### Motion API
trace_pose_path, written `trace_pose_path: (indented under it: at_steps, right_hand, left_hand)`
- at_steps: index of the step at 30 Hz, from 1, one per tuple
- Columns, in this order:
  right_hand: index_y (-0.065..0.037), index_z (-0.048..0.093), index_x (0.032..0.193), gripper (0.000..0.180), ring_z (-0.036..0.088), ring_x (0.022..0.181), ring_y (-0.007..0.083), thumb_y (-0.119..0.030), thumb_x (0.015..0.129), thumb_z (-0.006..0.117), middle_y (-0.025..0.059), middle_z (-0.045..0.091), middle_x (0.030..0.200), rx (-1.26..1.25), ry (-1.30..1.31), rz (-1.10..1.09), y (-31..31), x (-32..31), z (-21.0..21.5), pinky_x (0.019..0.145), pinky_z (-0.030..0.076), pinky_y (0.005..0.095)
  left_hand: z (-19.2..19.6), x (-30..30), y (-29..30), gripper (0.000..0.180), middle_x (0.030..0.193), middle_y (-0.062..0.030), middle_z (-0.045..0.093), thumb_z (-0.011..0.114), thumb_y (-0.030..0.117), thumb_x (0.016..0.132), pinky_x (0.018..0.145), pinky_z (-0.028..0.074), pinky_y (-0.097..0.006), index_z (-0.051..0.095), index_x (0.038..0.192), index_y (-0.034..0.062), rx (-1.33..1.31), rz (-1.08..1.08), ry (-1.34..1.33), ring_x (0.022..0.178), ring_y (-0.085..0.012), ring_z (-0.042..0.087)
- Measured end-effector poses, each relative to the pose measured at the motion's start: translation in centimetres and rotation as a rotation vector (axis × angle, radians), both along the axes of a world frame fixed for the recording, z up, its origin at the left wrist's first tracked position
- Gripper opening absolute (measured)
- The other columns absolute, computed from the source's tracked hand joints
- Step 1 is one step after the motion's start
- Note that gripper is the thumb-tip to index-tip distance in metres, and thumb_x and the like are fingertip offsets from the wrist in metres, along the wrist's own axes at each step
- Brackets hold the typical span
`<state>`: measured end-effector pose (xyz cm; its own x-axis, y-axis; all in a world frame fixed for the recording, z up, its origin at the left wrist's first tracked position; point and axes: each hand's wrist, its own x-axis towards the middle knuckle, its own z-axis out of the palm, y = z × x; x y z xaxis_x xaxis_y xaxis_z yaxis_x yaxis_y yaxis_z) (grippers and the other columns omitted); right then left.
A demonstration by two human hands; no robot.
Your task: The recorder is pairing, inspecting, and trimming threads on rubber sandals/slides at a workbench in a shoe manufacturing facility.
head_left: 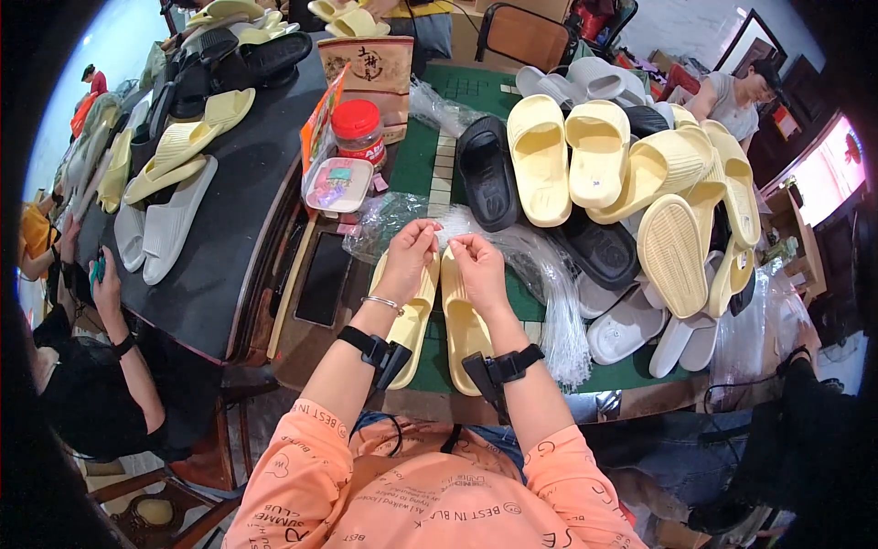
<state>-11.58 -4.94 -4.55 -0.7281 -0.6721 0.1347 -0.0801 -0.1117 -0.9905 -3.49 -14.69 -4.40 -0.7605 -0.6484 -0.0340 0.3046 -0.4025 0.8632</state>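
Note:
In front of me, a pair of pale yellow slippers (464, 320) lies side by side on the green table, partly covered by my hands and wrists. Over the toe ends, my left hand (410, 263) is closed in a pinch. My right hand (477, 273) pinches close beside it, fingertips almost meeting. Whatever sits between the fingertips is too thin and pale to make out against the clear plastic behind. A bundle of clear plastic strands (560, 316) runs from behind my right hand down to the table's near edge. Both wrists wear black straps with small devices.
A heap of yellow, black and grey slippers (672, 233) rises on the right. At the left stand a red-lidded jar (358, 133), a small white tub (338, 186) and a dark phone (325, 277). More slippers (178, 215) cover a black table, where co-workers' hands (107, 284) show.

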Motion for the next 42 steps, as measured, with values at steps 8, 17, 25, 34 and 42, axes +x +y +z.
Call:
trace_pose_path:
  at_steps: [8, 17, 25, 34, 42]
  right_hand:
    - [-0.002, 0.058, 0.08, 0.011, 0.035, 0.054, 0.0004, -0.012, 0.083, 0.057, -0.0073, 0.045, 0.06, 0.001, -0.011, 0.019, 0.0, 0.0, -0.1, 0.047, 0.029, 0.018]
    - [-0.002, 0.059, 0.083, 0.013, 0.041, 0.055, 0.0007, -0.015, 0.083, 0.058, -0.0051, 0.051, 0.061, 0.02, -0.113, -0.031, 0.3, -0.1, 1.5, 0.048, 0.033, 0.0185]
    - [-0.001, 0.061, 0.083, 0.015, 0.054, 0.07, 0.0062, -0.015, 0.082, 0.059, 0.002, 0.062, 0.077, -0.051, -0.196, 0.044, -0.6, 0.4, 0.5, 0.064, 0.043, 0.0202]
    - [0.001, 0.06, 0.079, 0.015, 0.052, 0.067, 0.0057, -0.013, 0.081, 0.059, 0.0021, 0.061, 0.073, -0.115, -0.247, 0.081, 0.6, -0.4, 0.4, 0.062, 0.042, 0.02]
    - [0.001, 0.06, 0.084, 0.015, 0.054, 0.068, 0.007, -0.014, 0.082, 0.057, 0.0025, 0.061, 0.076, -0.106, -0.309, 0.098, 0.3, -0.1, 0.9, 0.063, 0.043, 0.0205]
  left_hand:
    - [0.1, 0.2, 0.1, 0.012, 0.068, 0.0046, 0.045, 0.048, 0.014, 0.089, 0.05, 0.028, -0.015, 0.055, 0.094, 0.0057, -0.061, -0.033, -0.032, 0.056, -0.0016, 0.036]
    - [0.6, -0.4, 0.6, 0.02, 0.078, 0.0032, 0.058, 0.055, 0.013, 0.085, 0.056, 0.035, -0.016, 0.061, 0.101, 0.0031, -0.173, 0.042, -0.159, 0.068, -0.0028, 0.047]
    - [1.1, 1.1, 0.0, 0.022, 0.08, 0.0021, 0.06, 0.057, 0.018, 0.084, 0.055, 0.034, -0.015, 0.062, 0.097, 0.0014, -0.204, -0.018, -0.239, 0.066, -0.0015, 0.048]
    - [1.0, 0.3, 0.6, 0.021, 0.073, 0.0022, 0.057, 0.058, 0.016, 0.084, 0.051, 0.031, -0.015, 0.061, 0.095, -0.0024, -0.109, -0.09, -0.145, 0.059, -0.0015, 0.044]
    - [0.9, 0.3, -0.2, 0.023, 0.073, 0.0017, 0.058, 0.058, 0.017, 0.083, 0.054, 0.033, -0.016, 0.063, 0.094, -0.0027, -0.176, -0.111, -0.221, 0.061, -0.0023, 0.046]
